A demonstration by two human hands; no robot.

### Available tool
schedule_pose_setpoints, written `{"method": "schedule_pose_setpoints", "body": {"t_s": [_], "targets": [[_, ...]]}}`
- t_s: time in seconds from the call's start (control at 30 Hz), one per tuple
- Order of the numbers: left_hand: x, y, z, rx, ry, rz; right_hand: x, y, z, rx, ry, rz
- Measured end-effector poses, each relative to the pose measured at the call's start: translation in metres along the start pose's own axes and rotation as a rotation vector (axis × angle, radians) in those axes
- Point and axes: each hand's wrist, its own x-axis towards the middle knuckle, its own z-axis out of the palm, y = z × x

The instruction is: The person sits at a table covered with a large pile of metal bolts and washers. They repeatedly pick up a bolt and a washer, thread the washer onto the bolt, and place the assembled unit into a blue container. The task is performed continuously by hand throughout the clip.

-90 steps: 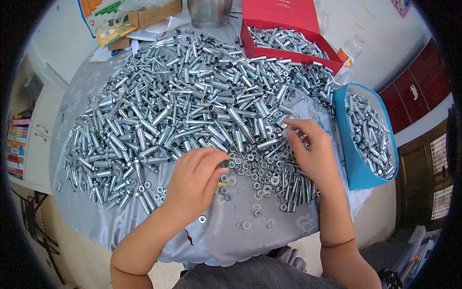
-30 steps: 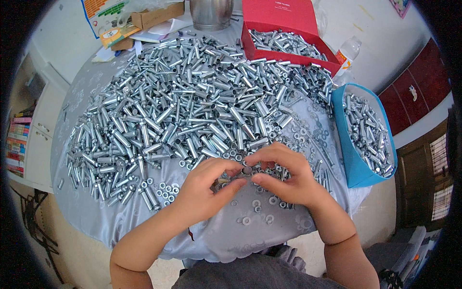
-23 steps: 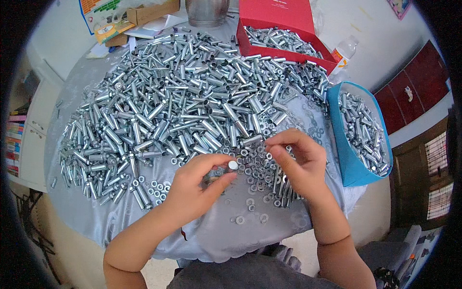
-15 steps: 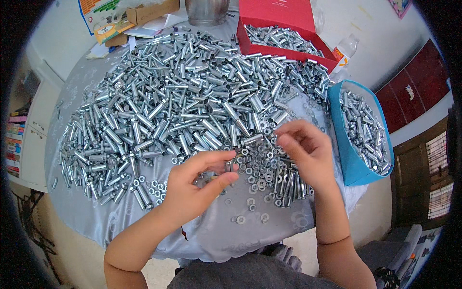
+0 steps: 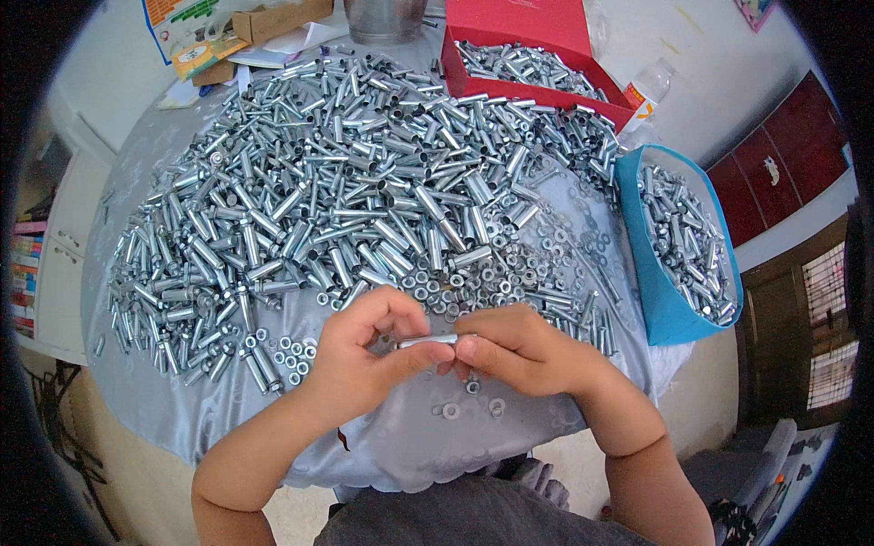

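Note:
Between my two hands, above the near part of the table, lies a short silver metal sleeve [image 5: 428, 340], held roughly level. My left hand [image 5: 369, 350] pinches it with thumb and fingers. At its other end my right hand [image 5: 523, 350] closes thumb and fingers on a small piece that I cannot make out. Just beyond the hands are loose nuts and washers [image 5: 496, 282]. A group of bolts [image 5: 583, 318] lies past my right hand. Behind spreads a large heap of silver sleeves [image 5: 355, 182].
A blue fabric bin [image 5: 678, 309] full of metal parts stands at the right. At the back are an open red box [image 5: 537, 102] with more parts, a metal bucket [image 5: 384, 23], a plastic bottle [image 5: 651, 86] and a cardboard box [image 5: 282, 20]. A patterned grey tablecloth [image 5: 391, 446] covers the table.
My right hand has come left and down from above the nuts to meet my left hand. The sleeve has gone from upright to roughly level, with both hands now at it.

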Motion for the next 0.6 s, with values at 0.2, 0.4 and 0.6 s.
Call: {"method": "schedule_pose_setpoints", "body": {"t_s": [0.2,0.4,0.6], "targets": [[0.004,0.001,-0.005,0.343,-0.116,0.08,-0.001,0.006,0.001,-0.015,-0.004,-0.04],[0.005,-0.003,-0.004,0.345,-0.092,0.179,0.0,0.001,-0.001,-0.05,-0.054,-0.024],[0.002,-0.003,-0.011,0.313,0.016,0.143,-0.004,0.007,-0.014,-0.372,0.29,-0.163]]}}
